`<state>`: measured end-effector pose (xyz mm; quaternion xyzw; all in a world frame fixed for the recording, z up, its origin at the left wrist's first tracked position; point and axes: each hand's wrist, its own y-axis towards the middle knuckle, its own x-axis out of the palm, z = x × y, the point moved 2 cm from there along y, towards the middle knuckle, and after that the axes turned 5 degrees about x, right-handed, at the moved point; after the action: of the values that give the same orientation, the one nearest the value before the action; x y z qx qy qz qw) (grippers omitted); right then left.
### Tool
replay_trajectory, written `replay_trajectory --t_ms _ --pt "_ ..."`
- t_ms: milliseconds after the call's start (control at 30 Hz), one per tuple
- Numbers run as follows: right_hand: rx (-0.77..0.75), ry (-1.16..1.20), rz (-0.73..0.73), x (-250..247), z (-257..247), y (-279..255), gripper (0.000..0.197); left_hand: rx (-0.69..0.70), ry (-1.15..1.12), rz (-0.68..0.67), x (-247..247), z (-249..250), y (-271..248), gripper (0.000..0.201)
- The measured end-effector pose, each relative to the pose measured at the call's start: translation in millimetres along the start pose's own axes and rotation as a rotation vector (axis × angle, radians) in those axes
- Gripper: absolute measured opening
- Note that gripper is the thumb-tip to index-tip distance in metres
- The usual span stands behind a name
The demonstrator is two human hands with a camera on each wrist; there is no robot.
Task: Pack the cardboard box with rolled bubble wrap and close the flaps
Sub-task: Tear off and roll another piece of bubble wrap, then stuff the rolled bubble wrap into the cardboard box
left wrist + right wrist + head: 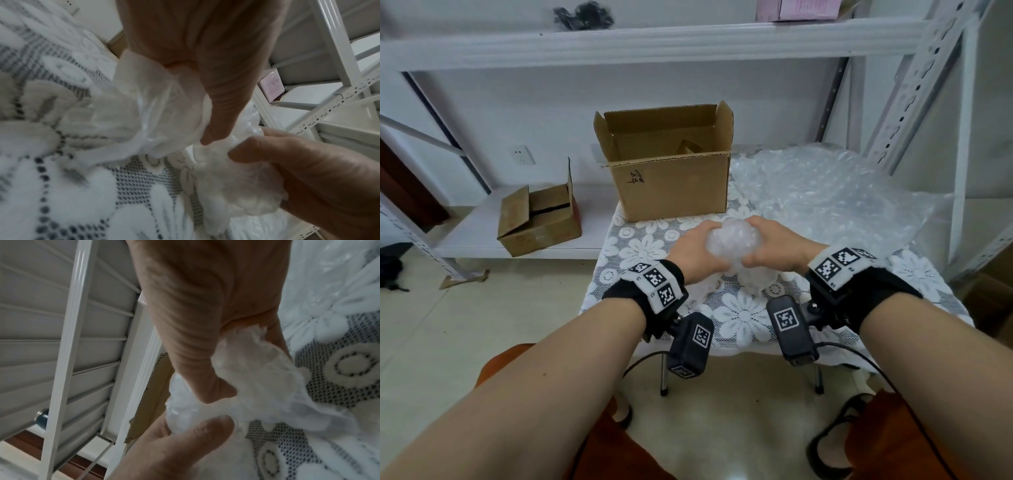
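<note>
Small box: a little brown box [539,219] sits on the low shelf [465,236] at the far left. It is not touched.
Big box: the cardboard box [666,161] stands at the back of the table [619,246], well away from the hands. Its flaps stand open. A small brown thing shows inside, but I cannot tell what it is.
How far along: I think the job is at an early step. No bubble wrap shows in the big box, and the flaps are not closed yet.
Left hand: the left hand [697,255] is out in front, low over the table. Its fingers [218,113] curl round the left side of the bubble wrap ball and squeeze it.
Bubble wrap ball: the bubble wrap ball [732,245] is between both hands, in front of the big box. A loose end hangs down toward the lace cloth [736,308].
Right hand: the right hand [774,245] grips the right side of the ball, fingers [195,353] curled tight.
Loose wrap: a big sheet of bubble wrap [825,192] lies spread on the right of the table.
Left to do: put the ball in the box, roll more, then close the flaps.
</note>
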<state>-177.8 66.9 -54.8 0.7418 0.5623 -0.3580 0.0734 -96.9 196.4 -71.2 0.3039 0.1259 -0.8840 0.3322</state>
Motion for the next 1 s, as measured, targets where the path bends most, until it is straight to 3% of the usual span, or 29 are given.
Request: replay_trajectory --t_ms 133,233,333,400,467,567,800,900,1000 --pt "0.042 0.139 -0.078 0.7 2.5 -0.6 0.058 -0.002 -0.159 -0.06 -0.8 3.1 0.1 0.067" --pt "0.037 0.297 -0.125 0.0 -1.6 -5.0 0.047 -0.007 -0.442 -0.144 -0.3 6.1 -1.8 0.06" --pt "0.053 0.496 -0.173 -0.8 -6.4 -8.1 0.038 -0.041 -0.691 -0.198 0.1 4.6 -3.8 0.079" --pt "0.068 0.648 -0.216 -0.9 -9.2 -8.4 0.047 -0.08 -0.823 -0.177 -0.6 3.7 -2.2 0.09" --pt "0.069 0.804 -0.224 -1.3 -13.1 -8.3 0.056 -0.104 -0.941 -0.091 -4.0 5.8 0.5 0.087" --pt "0.093 1.021 -0.211 -2.5 -17.1 -10.5 0.05 -0.094 -1.03 0.037 -9.1 11.5 3.5 0.079" --pt "0.1 1.24 -0.358 3.1 -22.7 -18.4 0.057 0.032 -1.037 0.165 -10.0 22.7 7.1 0.075" --pt "0.06 1.355 -0.364 6.7 -24.6 -16.9 0.062 0.104 -0.802 0.227 -12.1 29.1 10.1 0.069" --pt "-0.005 1.402 -0.333 0.9 -27.7 -15.8 0.051 0.165 -0.5 0.251 -14.1 32.7 16.1 0.071"
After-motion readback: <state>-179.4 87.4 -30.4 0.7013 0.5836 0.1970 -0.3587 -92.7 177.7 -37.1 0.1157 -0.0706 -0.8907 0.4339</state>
